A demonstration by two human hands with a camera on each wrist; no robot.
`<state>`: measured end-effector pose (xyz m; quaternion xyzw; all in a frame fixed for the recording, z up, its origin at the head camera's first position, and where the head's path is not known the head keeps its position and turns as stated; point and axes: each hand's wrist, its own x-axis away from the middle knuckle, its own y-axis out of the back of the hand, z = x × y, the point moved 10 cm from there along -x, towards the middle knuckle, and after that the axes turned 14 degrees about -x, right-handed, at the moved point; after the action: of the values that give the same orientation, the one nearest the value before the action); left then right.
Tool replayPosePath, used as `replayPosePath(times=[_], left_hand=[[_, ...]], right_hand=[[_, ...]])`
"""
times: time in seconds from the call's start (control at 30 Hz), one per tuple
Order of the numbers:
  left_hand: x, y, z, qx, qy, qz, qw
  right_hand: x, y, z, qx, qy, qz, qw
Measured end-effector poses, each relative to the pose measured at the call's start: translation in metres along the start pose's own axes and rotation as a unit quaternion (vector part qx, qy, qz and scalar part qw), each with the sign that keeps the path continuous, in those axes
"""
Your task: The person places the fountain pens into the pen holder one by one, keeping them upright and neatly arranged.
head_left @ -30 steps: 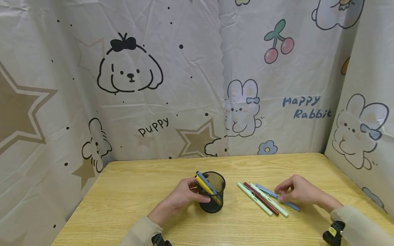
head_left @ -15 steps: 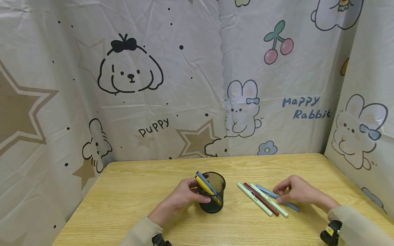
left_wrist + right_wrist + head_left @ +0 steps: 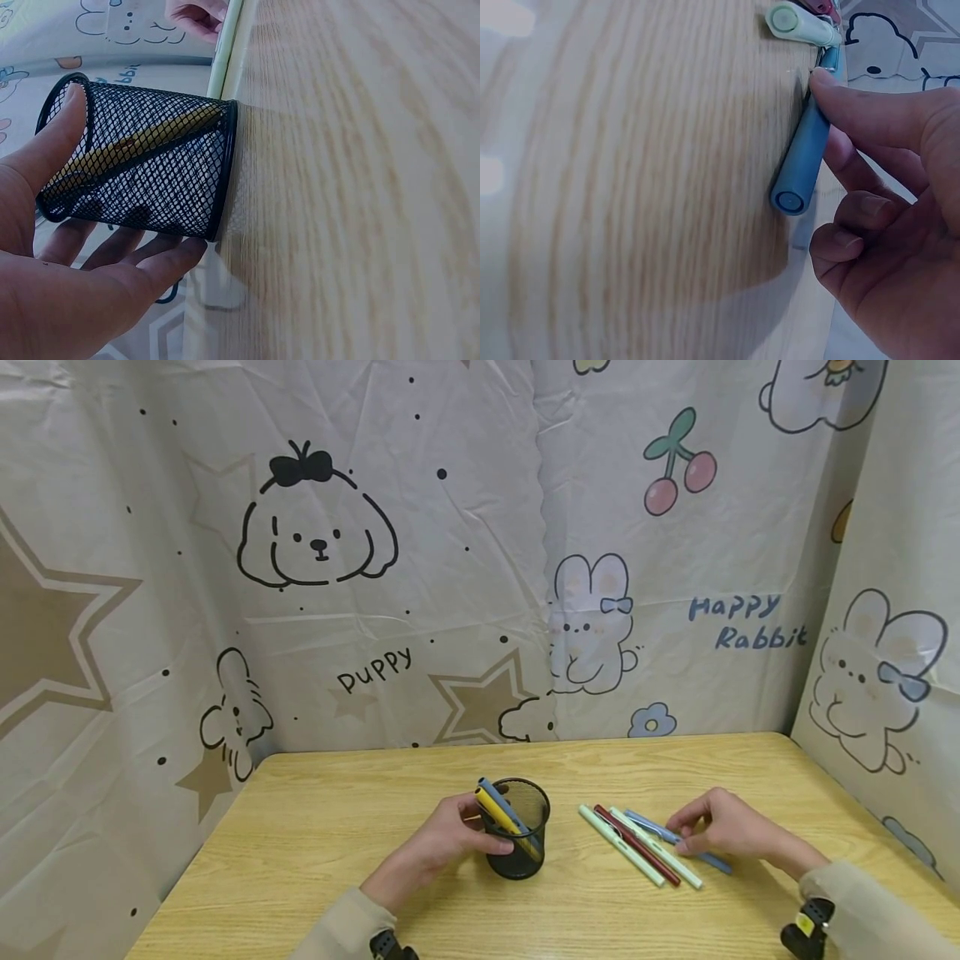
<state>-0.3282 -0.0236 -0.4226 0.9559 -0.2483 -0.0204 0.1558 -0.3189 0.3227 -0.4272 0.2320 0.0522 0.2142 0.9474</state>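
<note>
My left hand [image 3: 450, 837] holds a black mesh pen cup [image 3: 517, 865] upright on the table, thumb at its rim and fingers around its far side. Inside lean a yellow pen [image 3: 493, 811] and a blue pen [image 3: 501, 803]. At the right, my right hand [image 3: 726, 828] pinches another blue pen [image 3: 802, 165] between thumb and index finger near its middle; that pen lies on the table. Close beside it, to the left, are a light green pen [image 3: 681, 869], a dark red pen [image 3: 647, 855] and another light green pen [image 3: 626, 851].
The wooden table [image 3: 337, 818] reaches back to a printed cloth [image 3: 465, 568] with cartoon animals. Side cloths hang at the left and right edges. A dark wrist device [image 3: 808, 928] sits by the right sleeve.
Over the last second my right hand has shifted very slightly to the left along the blue pen. The left hand and the pen cup have stayed put.
</note>
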Motion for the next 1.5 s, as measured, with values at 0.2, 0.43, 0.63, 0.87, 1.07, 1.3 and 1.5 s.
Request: replayPosePath(times=[0.2, 0.43, 0.63, 0.87, 1.07, 1.3, 1.5], left_hand=[[0.0002, 0.0006, 0.0008, 0.0, 0.003, -0.001, 1.0], [0.0012, 0.0003, 0.0015, 0.003, 0.003, -0.001, 1.0], [0.0006, 0.0014, 0.0012, -0.003, 0.004, -0.001, 1.0], [0.0006, 0.0006, 0.0001, 0.003, -0.001, 0.001, 1.0], [0.0003, 0.0011, 0.0001, -0.002, -0.001, -0.002, 1.0], [0.0005, 0.0002, 0.0, 0.003, 0.0, 0.002, 1.0], [0.0004, -0.0007, -0.0005, 0.005, -0.004, 0.006, 1.0]], right_hand=[[0.0022, 0.0012, 0.0028, 0.015, -0.002, -0.009, 1.0], [0.0023, 0.0009, 0.0028, 0.022, -0.01, -0.03, 0.999], [0.0007, 0.0003, 0.0033, 0.028, -0.002, -0.031, 0.999], [0.0001, -0.0011, 0.0036, 0.037, -0.001, -0.026, 0.999], [0.0002, -0.0008, 0.0032, 0.048, -0.007, -0.032, 0.998], [0.0006, 0.0009, 0.0031, 0.061, -0.014, -0.045, 0.997], [0.0015, 0.0053, 0.0022, 0.076, -0.024, -0.064, 0.995]])
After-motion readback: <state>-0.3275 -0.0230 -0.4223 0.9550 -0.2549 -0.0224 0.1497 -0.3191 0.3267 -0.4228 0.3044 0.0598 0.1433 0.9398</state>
